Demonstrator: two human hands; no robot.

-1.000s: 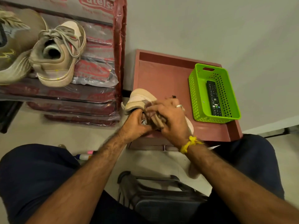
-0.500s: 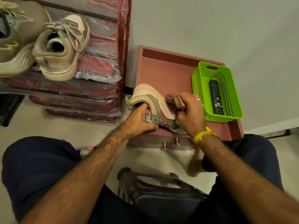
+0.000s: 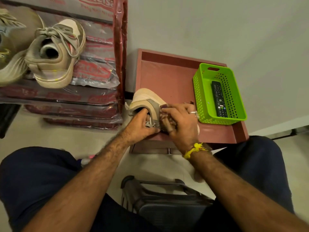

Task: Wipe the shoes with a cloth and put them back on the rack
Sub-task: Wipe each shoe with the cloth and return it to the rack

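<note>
Beige sneaker [image 3: 147, 101] held over the near left corner of the reddish desk [image 3: 168, 77], long axis running from heel at far left to toe at near right, toe end hidden under the right hand. Brownish cloth [image 3: 164, 120] bunched against the shoe's side and laces, just right of the shoe's opening. Left hand [image 3: 142, 124] at the heel end, fingers [image 3: 144, 113] curled into the opening and gripping the collar, steadying the shoe. Right hand [image 3: 182, 121] lying over the middle and toe, fingers curled round the cloth and pressing it onto the upper; ring visible, yellow thread [image 3: 194, 149] at the wrist. Wiping judged to be in progress, with any coming stroke likely to travel along the shoe's length, between heel and toe. Rack [image 3: 100, 96] wrapped in clear plastic with red print, to the left and farther off, nearer the left hand, which already has the heel; a second beige sneaker [image 3: 55, 54] resting on it, heel toward the viewer, beside part of another shoe [image 3: 10, 47] at the left edge. Green basket [image 3: 200, 97] on the right of the desk, just beside the right hand, holding a black remote control [image 3: 219, 99]. Dark-trousered knees and a dark stool in the near foreground.
</note>
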